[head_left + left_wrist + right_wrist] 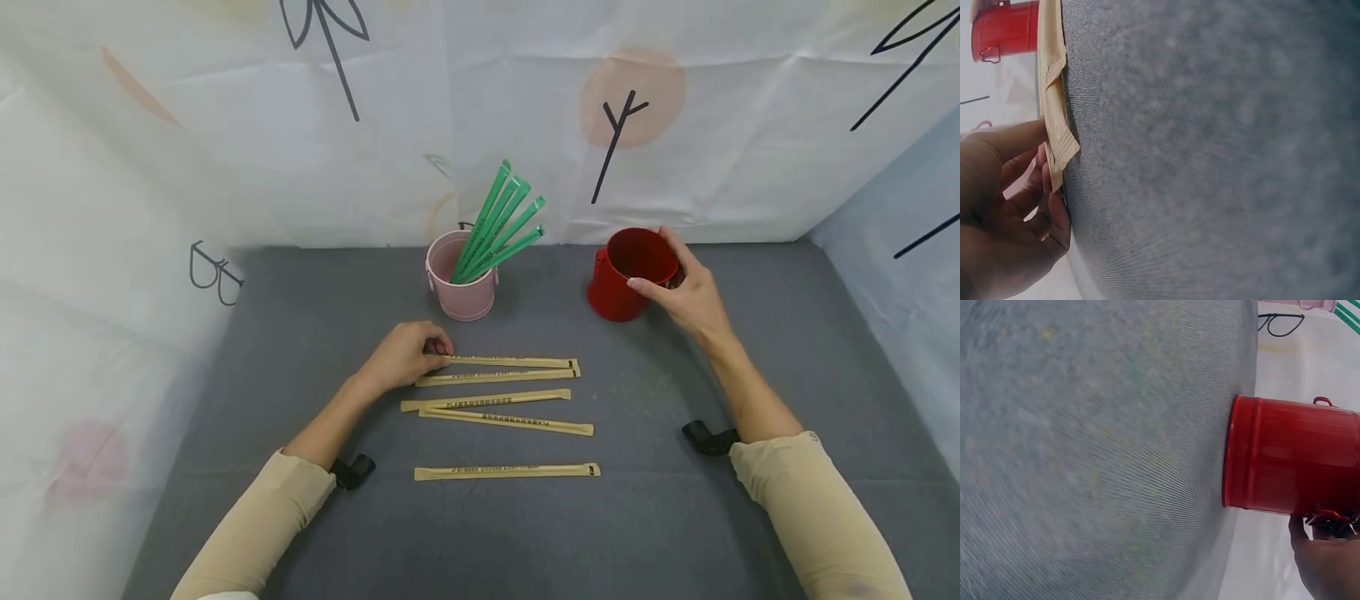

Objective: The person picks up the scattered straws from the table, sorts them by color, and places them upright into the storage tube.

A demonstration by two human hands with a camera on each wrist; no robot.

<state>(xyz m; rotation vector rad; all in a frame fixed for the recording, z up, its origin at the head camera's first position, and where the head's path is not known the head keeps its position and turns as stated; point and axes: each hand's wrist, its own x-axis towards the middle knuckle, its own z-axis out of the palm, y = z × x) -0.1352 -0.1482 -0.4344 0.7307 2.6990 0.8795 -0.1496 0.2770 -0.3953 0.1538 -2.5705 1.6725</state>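
Observation:
My left hand (408,354) pinches the left end of the farthest tan paper-wrapped straw (513,362), thumb on one side and fingers on the other, as the left wrist view shows. Close in front of it lies a second wrapped straw (498,377), whose left end is near my thumb. At the back right, my right hand (690,292) grips the upper side of a red metal bucket (618,302), thumb and fingers spread about its rim. In the right wrist view the bucket (1291,456) stands upright, its base at the grey cloth. Its inside looks dark in the head view.
A pink bucket (465,302) holding several green-wrapped straws (495,225) stands at the back centre. Nearer me lie two touching tan straws (487,400) and a separate one (506,472). A white patterned cloth (517,108) hangs behind the grey table (480,542).

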